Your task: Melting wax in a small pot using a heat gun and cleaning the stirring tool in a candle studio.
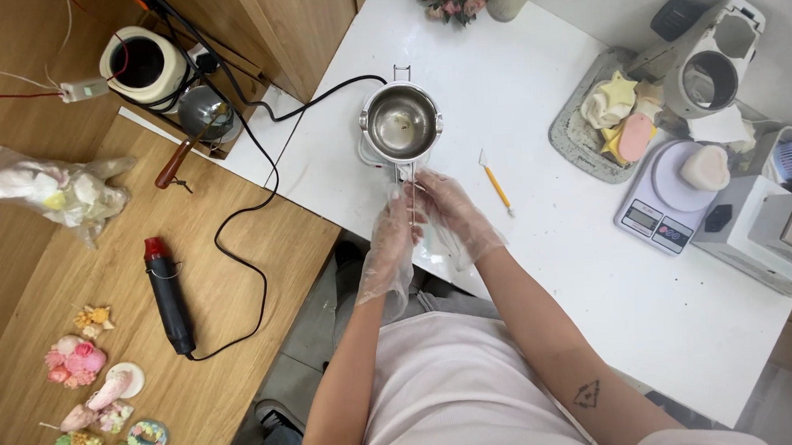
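Both my hands wear loose clear plastic gloves and meet at the white table's front edge. A steel melting pot [401, 123] stands on a small heater, and its thin wire handle [409, 182] points toward me. The fingers of my left hand [388, 245] close around the near end of that handle. My right hand [456, 218] lies beside it, with its fingertips at the handle. The crumpled glove plastic hides whether this hand grips anything. The pot looks nearly empty, with a pale film on its bottom.
A yellow pencil [498, 188] lies right of my hands. A digital scale [664, 204] holds a heart-shaped piece. A grey tray [588, 134] holds pastel shapes. On the wooden table [237, 256] are a black heat gun [169, 296], its cable, a plastic bag [52, 193] and flower pieces [74, 359].
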